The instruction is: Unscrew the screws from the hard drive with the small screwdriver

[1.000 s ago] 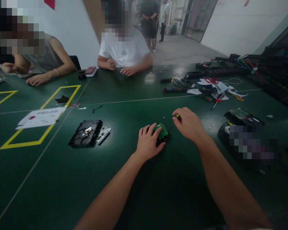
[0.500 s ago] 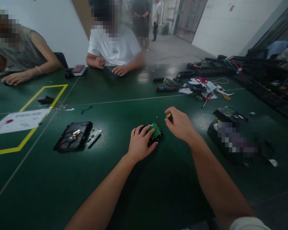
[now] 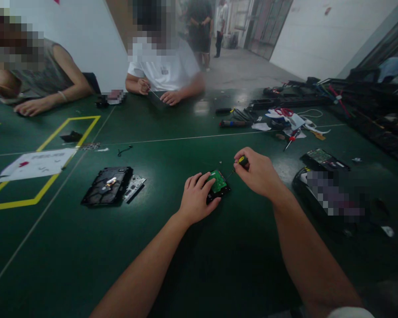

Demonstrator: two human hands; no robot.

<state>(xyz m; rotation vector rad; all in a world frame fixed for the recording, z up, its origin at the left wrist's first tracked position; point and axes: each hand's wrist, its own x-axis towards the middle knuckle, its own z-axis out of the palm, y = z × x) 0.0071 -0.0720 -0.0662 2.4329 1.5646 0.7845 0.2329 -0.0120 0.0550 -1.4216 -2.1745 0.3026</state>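
Note:
My left hand (image 3: 197,198) lies curled over a small black hard drive with a green circuit board (image 3: 218,181) on the green table (image 3: 192,274), holding it down. My right hand (image 3: 257,172) is closed round a small screwdriver with a yellow and black handle (image 3: 242,160); its thin shaft slants down to the board's far right edge. A tiny pale speck, perhaps a screw (image 3: 220,162), lies just beyond the drive.
An opened black drive (image 3: 106,186) with a loose plate (image 3: 134,184) lies to the left. Paper (image 3: 36,161) sits on yellow tape marks. Tools, red scissors and cables (image 3: 285,117) clutter the far right, with more boards (image 3: 321,157). Two other people sit across the table.
The camera has shifted a little, so everything slides sideways in view. My hands stay on the drive and the screwdriver in the same pose.

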